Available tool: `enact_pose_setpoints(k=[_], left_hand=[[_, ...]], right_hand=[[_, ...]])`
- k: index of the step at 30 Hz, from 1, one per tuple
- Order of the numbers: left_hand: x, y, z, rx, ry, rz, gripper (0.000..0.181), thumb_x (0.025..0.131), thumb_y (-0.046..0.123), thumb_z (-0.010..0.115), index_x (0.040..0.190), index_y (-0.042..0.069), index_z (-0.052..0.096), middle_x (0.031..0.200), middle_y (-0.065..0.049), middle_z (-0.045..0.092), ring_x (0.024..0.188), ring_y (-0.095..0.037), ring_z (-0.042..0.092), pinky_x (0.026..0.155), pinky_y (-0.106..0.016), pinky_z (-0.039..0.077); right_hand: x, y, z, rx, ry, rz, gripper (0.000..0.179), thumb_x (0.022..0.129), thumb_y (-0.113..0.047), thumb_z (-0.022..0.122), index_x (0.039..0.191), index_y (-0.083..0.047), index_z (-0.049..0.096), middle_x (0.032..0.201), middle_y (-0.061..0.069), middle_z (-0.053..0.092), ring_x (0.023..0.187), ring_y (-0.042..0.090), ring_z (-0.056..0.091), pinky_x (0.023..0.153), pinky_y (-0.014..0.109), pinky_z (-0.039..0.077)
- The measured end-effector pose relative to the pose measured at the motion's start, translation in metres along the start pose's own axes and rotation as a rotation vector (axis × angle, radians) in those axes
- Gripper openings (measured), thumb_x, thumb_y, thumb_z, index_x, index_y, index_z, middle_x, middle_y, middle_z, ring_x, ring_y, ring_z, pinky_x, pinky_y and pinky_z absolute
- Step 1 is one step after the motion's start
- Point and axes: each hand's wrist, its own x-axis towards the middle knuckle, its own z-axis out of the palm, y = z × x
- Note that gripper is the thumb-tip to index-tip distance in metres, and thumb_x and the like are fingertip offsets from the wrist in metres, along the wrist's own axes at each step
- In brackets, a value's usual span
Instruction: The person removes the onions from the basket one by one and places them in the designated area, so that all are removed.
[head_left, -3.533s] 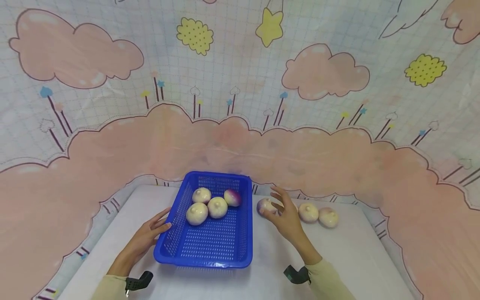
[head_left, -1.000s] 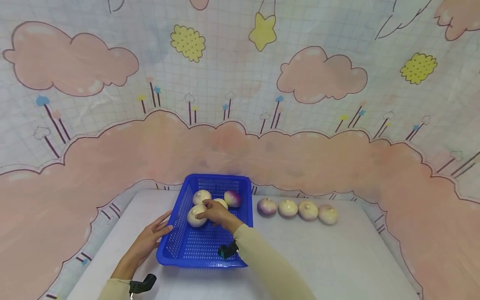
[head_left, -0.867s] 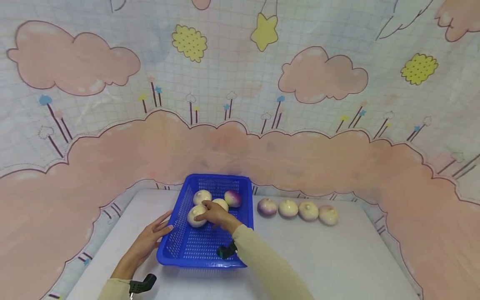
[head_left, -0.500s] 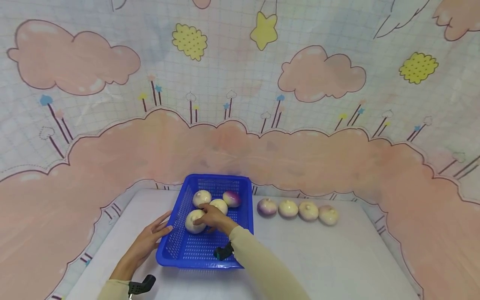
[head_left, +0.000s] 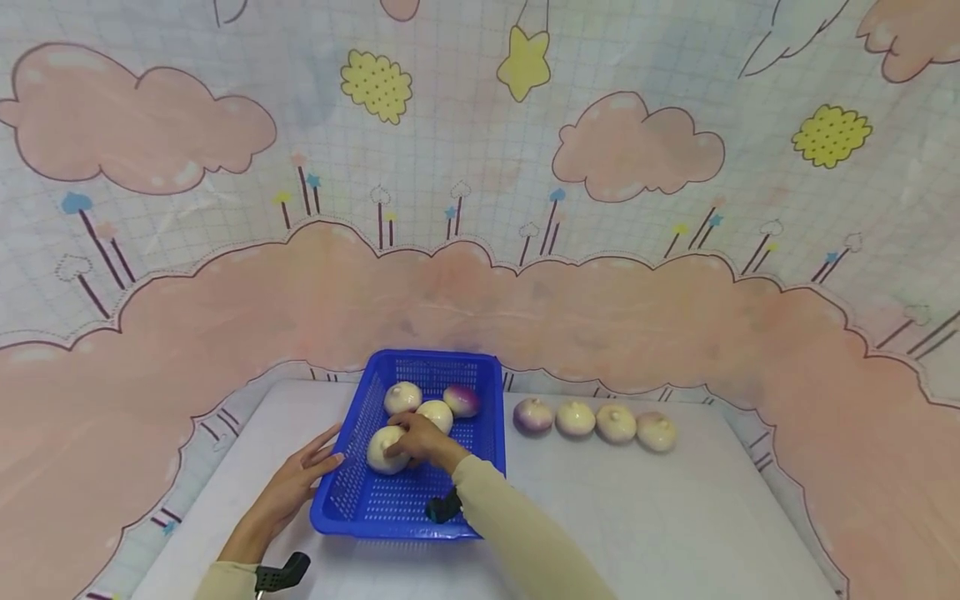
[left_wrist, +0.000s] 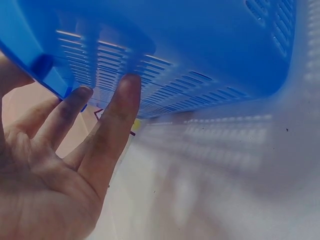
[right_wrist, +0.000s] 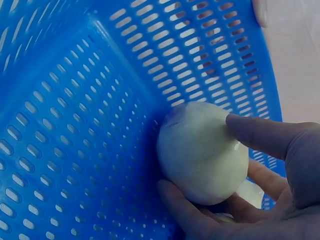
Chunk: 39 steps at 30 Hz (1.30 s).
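Note:
In the head view my right hand [head_left: 422, 438] reaches into the blue plastic basket [head_left: 408, 532]. Its thumb and fingers grip a glossy white-and-purple turnip [head_left: 384, 451]. The right wrist view shows this turnip [right_wrist: 200, 155] close to the slotted side wall, with thumb and fingers on opposite sides of it. Behind it in the basket lie two pale turnips [head_left: 403, 398] and a more purple turnip [head_left: 461, 401]. My left hand [head_left: 298, 472] is at the basket's left side, and the left wrist view shows its fingers [left_wrist: 112, 130] extended against the outer wall.
A row of several turnips [head_left: 575, 418] lies on the white table [head_left: 645, 517], right of the basket. Behind the table hangs a printed cloth [head_left: 465, 292] with clouds and stars. A dark wrist camera [head_left: 283, 572] sits on the left sleeve.
My right hand has gone from the row on the right into the basket and gripped the front turnip. Over the last second that turnip has shifted toward me. The left hand stays at the basket.

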Motion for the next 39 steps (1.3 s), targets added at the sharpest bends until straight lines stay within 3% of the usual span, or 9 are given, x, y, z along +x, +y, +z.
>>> enact_pose_setpoints(k=[9,20,33,39], left_hand=[[-0.003,0.010,-0.001,-0.010,-0.011,-0.024,0.069,0.090,0.043,0.056,0.148,0.032,0.020,0.153,-0.018,0.027,0.133,-0.042,0.039,0.097,-0.060,0.042],[-0.001,0.007,-0.003,-0.018,-0.010,-0.019,0.071,0.089,0.044,0.056,0.148,0.032,0.019,0.154,-0.016,0.026,0.135,-0.042,0.035,0.099,-0.062,0.039],[0.000,0.005,-0.001,-0.002,-0.011,-0.024,0.072,0.089,0.046,0.056,0.149,0.032,0.018,0.153,-0.017,0.026,0.135,-0.042,0.035,0.098,-0.061,0.040],[0.000,0.005,-0.002,-0.014,-0.016,-0.018,0.071,0.089,0.045,0.056,0.149,0.032,0.019,0.153,-0.016,0.026,0.135,-0.042,0.036,0.098,-0.062,0.040]], right_hand=[[-0.004,-0.011,-0.008,-0.038,-0.034,0.021,0.051,0.073,-0.010,0.076,0.120,-0.008,0.057,0.115,0.010,0.060,0.095,0.021,0.060,0.063,0.042,0.058],[-0.017,-0.036,-0.025,-0.087,-0.020,-0.031,0.054,0.076,-0.021,0.076,0.126,-0.016,0.056,0.115,0.005,0.063,0.092,0.016,0.059,0.061,0.032,0.056],[-0.043,-0.040,-0.043,0.065,-0.035,-0.073,0.048,0.076,-0.020,0.076,0.121,-0.020,0.058,0.123,0.010,0.055,0.090,0.019,0.059,0.067,0.032,0.055],[-0.051,-0.039,-0.047,0.069,-0.014,-0.097,0.050,0.077,-0.020,0.075,0.123,-0.018,0.057,0.120,0.013,0.056,0.092,0.019,0.059,0.067,0.030,0.055]])
